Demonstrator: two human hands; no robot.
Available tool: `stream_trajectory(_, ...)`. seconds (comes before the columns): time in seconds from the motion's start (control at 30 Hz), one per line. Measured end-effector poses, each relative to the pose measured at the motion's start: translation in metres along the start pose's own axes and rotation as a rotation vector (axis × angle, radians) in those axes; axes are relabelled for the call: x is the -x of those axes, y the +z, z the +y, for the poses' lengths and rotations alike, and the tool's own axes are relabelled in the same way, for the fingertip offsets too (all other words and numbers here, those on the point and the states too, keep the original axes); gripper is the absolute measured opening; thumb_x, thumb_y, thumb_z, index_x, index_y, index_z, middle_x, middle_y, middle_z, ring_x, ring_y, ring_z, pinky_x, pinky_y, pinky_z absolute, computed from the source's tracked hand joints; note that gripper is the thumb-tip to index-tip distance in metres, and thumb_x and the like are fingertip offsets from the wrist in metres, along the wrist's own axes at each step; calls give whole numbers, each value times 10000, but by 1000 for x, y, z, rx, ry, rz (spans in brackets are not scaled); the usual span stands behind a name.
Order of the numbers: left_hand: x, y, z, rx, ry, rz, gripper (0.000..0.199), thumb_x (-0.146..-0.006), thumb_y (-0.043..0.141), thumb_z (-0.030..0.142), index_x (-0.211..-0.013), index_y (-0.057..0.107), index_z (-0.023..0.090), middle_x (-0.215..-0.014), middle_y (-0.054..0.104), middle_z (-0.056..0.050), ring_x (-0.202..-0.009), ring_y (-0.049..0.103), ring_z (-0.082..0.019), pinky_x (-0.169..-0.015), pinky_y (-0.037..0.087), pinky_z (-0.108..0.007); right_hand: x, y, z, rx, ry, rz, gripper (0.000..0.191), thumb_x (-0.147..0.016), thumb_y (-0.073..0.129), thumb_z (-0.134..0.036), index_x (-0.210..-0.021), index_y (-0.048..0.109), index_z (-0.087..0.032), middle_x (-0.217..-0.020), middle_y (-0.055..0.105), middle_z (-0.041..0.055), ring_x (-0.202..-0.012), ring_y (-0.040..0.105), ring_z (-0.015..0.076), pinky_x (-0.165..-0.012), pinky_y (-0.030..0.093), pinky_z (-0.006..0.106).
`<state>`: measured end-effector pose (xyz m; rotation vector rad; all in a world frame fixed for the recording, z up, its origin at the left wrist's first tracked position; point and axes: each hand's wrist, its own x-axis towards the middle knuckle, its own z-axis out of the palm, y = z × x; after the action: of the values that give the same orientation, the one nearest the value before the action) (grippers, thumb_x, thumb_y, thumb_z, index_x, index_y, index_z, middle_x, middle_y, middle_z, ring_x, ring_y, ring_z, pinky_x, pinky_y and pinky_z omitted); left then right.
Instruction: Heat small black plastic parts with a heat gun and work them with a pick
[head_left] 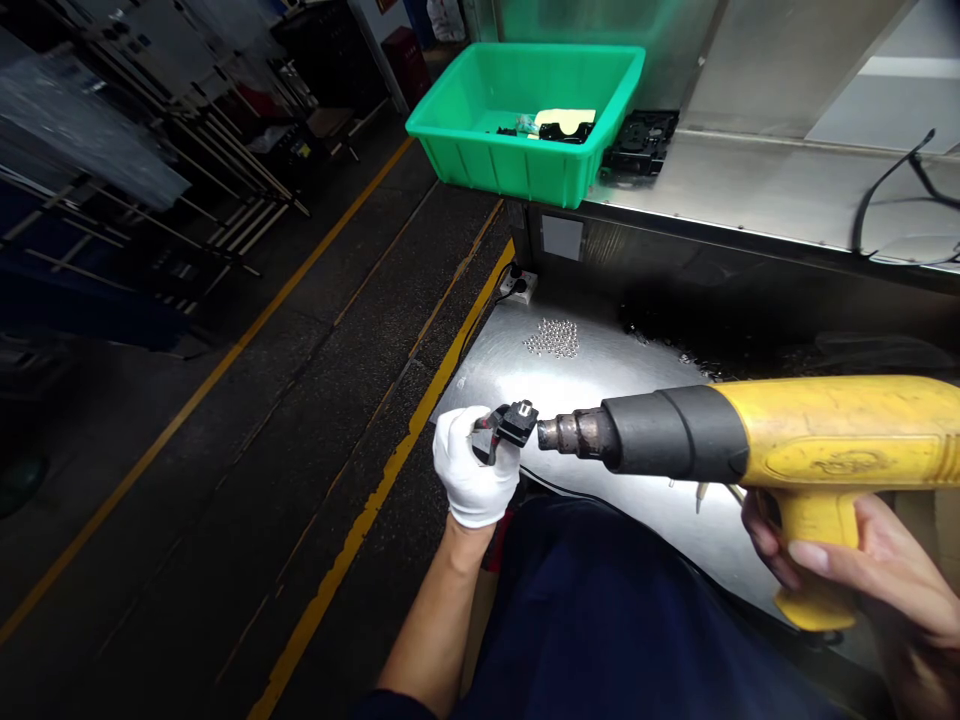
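My left hand [474, 478], in a white glove, is closed round a small black part [517, 423] with a pale piece on top. Bare and wrapped round its handle, my right hand [862, 560] holds a yellow heat gun [840, 430] with a dark grey barrel. The gun points left, and its metal nozzle tip is just beside the black part, with a narrow gap between them. Beyond my left hand, many small shiny balls [553, 339] lie grouped on the metal table [480, 370].
A green bin [510, 165] with dark parts stands on the metal shelf [750, 190], beside a black part [643, 143]. Glasses [892, 215] lie at the shelf's right. A power socket [519, 287] sits at the table's far corner. Dark pieces [675, 345] lie under the shelf.
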<state>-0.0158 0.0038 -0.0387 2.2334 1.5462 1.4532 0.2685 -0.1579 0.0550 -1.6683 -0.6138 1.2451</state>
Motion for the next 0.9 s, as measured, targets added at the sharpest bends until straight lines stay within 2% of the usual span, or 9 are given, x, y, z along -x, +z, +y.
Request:
stream_trajectory(0.3,1,0,0,1,-6,-8,304,-914,646,423,-1059,635,156,-943,630,-96,-854,637,-228,-768,547,-381,-2,-1,0,9,-12,-42,189,-779,728,-460,-769,696,-274,-691,626,51,-526,473,219,-457,372,355)
stream_trajectory(0.67,2,-2,0,20,1,-1,258,-879,690,345,-1042,632,155,-940,628,-79,-852,630,-215,-783,533,-361,-2,-7,10,8,-53,-57,67,-791,666,-368,-786,680,-303,-718,609,70,-524,446,247,-471,325,404)
stream_trajectory(0.9,3,-2,0,29,-8,-5,289,-900,671,403,-1046,634,156,-949,632,-87,-871,637,-224,-810,539,-373,-1,0,8,23,-71,-25,55,-809,617,-328,-807,672,-326,-726,595,64,-537,438,254,-482,314,407)
